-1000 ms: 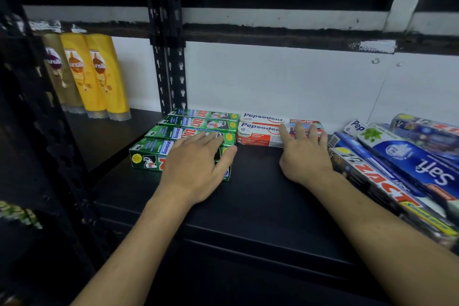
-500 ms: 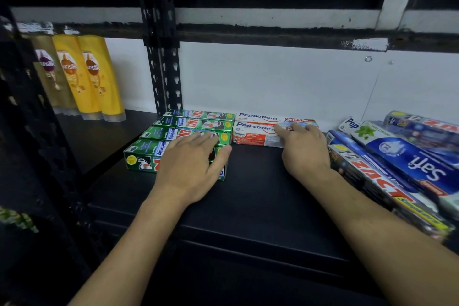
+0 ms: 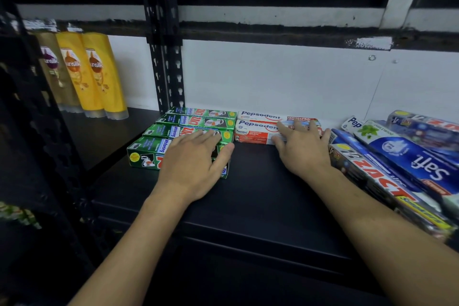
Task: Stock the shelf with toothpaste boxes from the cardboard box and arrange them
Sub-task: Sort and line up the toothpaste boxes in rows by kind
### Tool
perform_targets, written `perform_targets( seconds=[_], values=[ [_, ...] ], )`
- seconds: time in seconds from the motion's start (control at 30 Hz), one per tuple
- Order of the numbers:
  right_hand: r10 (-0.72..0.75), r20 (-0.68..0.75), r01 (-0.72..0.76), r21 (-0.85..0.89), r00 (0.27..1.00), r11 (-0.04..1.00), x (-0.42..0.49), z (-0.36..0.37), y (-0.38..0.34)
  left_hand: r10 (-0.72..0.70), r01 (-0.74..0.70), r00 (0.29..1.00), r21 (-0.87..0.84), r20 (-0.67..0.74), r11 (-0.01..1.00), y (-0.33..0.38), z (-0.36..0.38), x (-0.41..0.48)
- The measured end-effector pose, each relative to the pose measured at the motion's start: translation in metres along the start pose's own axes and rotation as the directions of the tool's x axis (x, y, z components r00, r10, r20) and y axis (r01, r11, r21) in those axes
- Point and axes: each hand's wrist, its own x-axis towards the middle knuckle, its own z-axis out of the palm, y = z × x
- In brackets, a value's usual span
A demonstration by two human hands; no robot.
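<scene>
Palms down at the shelf [image 3: 248, 196]

Head view. Shows four green Zact boxes [image 3: 198, 122] lying side by side, near to far, at the left of the black board, the farthest by the foot of the upright post [image 3: 165, 69]. Shows the left hand [image 3: 196, 164] flat on the nearest one, fingers straight and close together, thumb spread past the box's right end, holding nothing. Shows two Pepsodent boxes [image 3: 258, 129] touching the right side of the green row, the far one close to the white wall [image 3: 273, 77]. Shows the right hand [image 3: 304, 149] with straight, spread fingers laid on top of the near one and the thumb against its front face, not curled round it. Takes in a tilted heap [image 3: 397, 164] of blue toothpaste boxes just right of that hand. Takes in three Sunsilk bottles [image 3: 84, 72] upright at far left on the neighbouring board.
</scene>
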Motion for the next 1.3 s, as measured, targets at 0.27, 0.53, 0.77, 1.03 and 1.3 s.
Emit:
perform_targets(
  seconds=[0.27,0.53,0.77,1.03,1.3],
  values=[
    [0.01,-0.006,-0.01,0.01,1.0,1.0,-0.002,0.0,-0.001,-0.001,0.001,1.0,0.001,-0.004,1.0,-0.002,0.002,0.001],
    [0.009,-0.014,-0.009,0.006,1.0,1.0,-0.003,-0.002,-0.002,0.005,-0.005,1.0,-0.003,-0.007,1.0,-0.001,0.002,0.001],
    [0.014,0.008,-0.014,0.001,1.0,1.0,-0.003,-0.003,-0.002,-0.003,0.003,1.0,0.0,-0.009,1.0,-0.001,0.001,0.0],
    [0.013,0.008,-0.014,0.008,1.0,1.0,-0.004,-0.004,-0.002,-0.002,0.002,1.0,-0.023,-0.029,1.0,0.0,0.001,0.0],
    [-0.044,-0.077,0.049,0.065,0.996,0.997,-0.014,-0.012,-0.007,0.03,-0.031,0.998,-0.019,-0.061,0.999,0.0,-0.004,-0.001]
  ],
)
